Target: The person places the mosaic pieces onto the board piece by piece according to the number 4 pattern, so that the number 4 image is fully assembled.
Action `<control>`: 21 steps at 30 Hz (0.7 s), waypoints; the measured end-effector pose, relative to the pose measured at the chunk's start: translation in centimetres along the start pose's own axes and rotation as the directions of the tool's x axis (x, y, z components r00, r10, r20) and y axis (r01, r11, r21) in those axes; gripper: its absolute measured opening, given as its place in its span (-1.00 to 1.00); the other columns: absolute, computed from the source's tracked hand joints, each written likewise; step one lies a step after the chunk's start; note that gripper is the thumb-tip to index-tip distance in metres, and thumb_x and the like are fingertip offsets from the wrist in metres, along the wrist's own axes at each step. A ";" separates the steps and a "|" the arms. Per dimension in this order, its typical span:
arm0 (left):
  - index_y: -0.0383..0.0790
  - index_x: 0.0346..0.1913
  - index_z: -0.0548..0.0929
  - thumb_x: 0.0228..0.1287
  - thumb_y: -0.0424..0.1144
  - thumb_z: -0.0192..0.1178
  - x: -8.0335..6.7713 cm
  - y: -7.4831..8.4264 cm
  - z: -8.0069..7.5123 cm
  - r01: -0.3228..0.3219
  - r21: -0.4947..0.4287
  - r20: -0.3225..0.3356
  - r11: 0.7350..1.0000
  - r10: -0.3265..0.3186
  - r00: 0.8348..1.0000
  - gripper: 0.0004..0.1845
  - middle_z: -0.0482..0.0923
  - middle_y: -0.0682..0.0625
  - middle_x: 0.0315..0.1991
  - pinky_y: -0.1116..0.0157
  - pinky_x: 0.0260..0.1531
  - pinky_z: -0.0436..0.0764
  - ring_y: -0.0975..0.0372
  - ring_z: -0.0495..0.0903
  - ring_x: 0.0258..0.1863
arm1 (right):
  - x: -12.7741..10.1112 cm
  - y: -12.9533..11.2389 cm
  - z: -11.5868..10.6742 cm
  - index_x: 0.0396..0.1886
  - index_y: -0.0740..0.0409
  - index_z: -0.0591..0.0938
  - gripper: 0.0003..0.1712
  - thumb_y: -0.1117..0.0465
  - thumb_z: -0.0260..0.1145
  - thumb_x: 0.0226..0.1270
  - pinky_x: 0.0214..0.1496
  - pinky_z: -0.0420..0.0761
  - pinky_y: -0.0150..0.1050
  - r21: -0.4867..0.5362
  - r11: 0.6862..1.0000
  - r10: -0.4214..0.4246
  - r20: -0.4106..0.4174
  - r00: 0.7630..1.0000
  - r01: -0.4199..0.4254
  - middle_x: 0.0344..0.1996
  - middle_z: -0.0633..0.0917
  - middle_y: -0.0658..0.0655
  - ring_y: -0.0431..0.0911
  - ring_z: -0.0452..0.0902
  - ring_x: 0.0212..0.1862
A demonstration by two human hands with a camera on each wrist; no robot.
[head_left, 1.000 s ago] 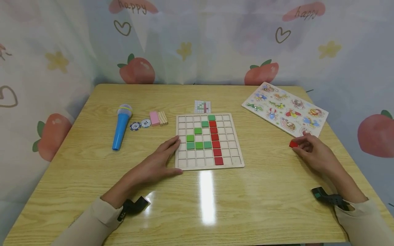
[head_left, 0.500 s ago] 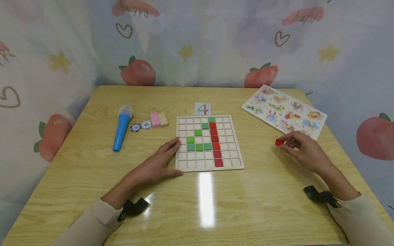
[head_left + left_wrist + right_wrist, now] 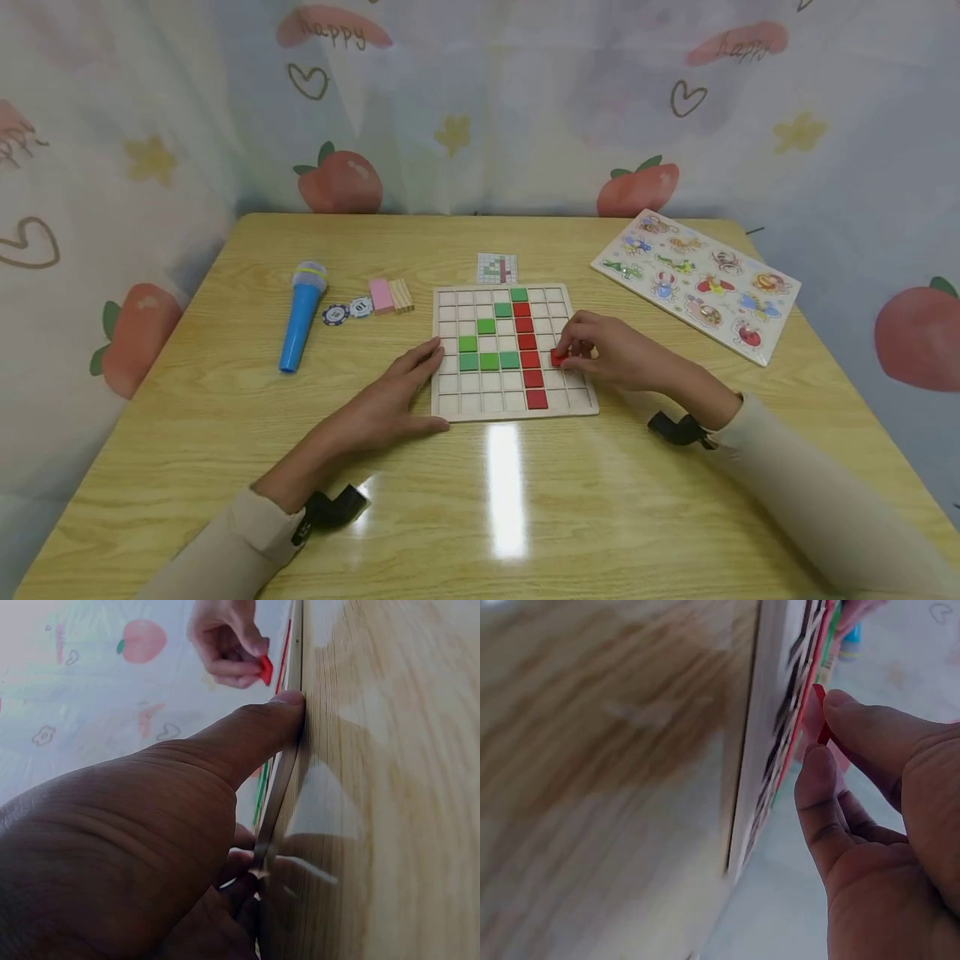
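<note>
I have my right hand (image 3: 607, 354) pinching a small red tile (image 3: 557, 358) by its edges over the grid board (image 3: 577, 408), just right of the red column. It looks light, stiff and slick. My left hand (image 3: 390, 400) lies flat, fingers relaxed, bracing the board's left edge.

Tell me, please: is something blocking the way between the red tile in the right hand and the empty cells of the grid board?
Nothing visible. The right hand pinches the red tile just over the grid board, beside the red column; the cells nearby look empty.
</note>
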State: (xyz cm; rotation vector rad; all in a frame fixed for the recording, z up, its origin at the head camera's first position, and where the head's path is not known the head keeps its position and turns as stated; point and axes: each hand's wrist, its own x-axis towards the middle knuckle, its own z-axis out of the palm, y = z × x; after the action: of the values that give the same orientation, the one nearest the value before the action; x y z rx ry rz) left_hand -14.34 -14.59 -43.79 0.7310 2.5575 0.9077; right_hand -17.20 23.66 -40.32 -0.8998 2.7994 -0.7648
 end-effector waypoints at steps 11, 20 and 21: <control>-0.15 0.75 -0.03 0.33 0.08 0.50 -0.1 0.4 -0.1 -0.027 0.034 -0.009 0.999 0.027 1.000 0.16 -0.23 0.04 0.80 -0.11 0.66 0.22 0.01 -0.13 0.79 | 1.9 -0.2 1.0 -0.24 -0.06 0.76 -0.92 0.20 0.53 0.39 -0.14 0.60 -0.32 -0.030 0.999 -0.028 0.036 0.999 0.029 -0.19 0.68 -0.07 -0.22 0.53 -0.21; -0.13 0.75 -0.04 0.32 0.09 0.50 -0.2 0.1 0.0 -0.022 0.013 -0.003 1.000 0.022 1.000 0.17 -0.24 0.06 0.80 -0.12 0.66 0.21 0.02 -0.14 0.79 | 1.2 -0.4 0.9 -0.13 -0.05 0.78 -0.94 0.21 0.43 0.50 -0.01 0.66 -0.22 -0.044 0.998 -0.040 0.071 0.997 0.043 -0.04 0.71 -0.05 -0.20 0.58 -0.08; -0.10 0.75 -0.05 0.31 0.10 0.50 -0.2 0.1 0.0 -0.016 0.006 -0.001 1.000 0.016 1.000 0.18 -0.25 0.08 0.80 -0.12 0.66 0.21 0.03 -0.15 0.79 | 0.8 -0.3 0.7 -0.10 -0.05 0.78 -0.93 0.20 0.41 0.53 0.00 0.67 -0.21 -0.038 0.998 -0.041 0.067 0.997 0.043 -0.02 0.70 -0.07 -0.21 0.58 -0.06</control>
State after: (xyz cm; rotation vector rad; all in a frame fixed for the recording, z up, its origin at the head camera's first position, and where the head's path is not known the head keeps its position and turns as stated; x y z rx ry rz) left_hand -14.14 -14.65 -43.75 0.7540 2.5594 0.9061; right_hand -17.54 22.69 -40.76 -0.9748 2.7552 -0.6748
